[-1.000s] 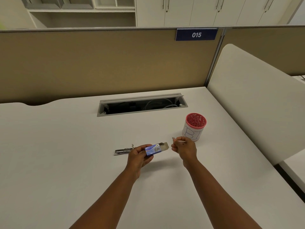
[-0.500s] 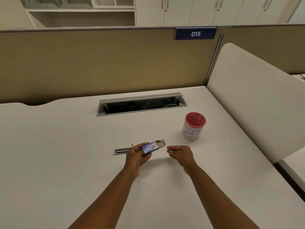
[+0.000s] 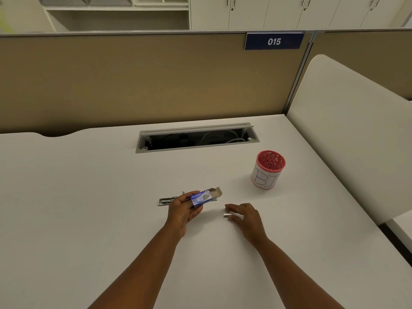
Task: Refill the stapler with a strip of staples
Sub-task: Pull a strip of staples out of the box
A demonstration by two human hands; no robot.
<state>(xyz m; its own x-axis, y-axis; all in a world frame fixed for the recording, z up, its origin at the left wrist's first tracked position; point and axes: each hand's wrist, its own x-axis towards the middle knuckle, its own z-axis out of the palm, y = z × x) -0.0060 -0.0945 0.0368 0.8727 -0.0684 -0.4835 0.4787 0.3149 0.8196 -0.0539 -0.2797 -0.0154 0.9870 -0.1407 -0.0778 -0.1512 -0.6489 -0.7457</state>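
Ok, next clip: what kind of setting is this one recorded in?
Most likely an office cubicle: a white desk with a cable hatch, a tan partition bearing a number plate "015", and cabinets behind.

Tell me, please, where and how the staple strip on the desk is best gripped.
Pinch the staple strip across its two long sides, near the middle, coming from above with the right hand already beside it. It is a short, thin bar lying flat on the desk, so only a fingertip pinch looks workable.
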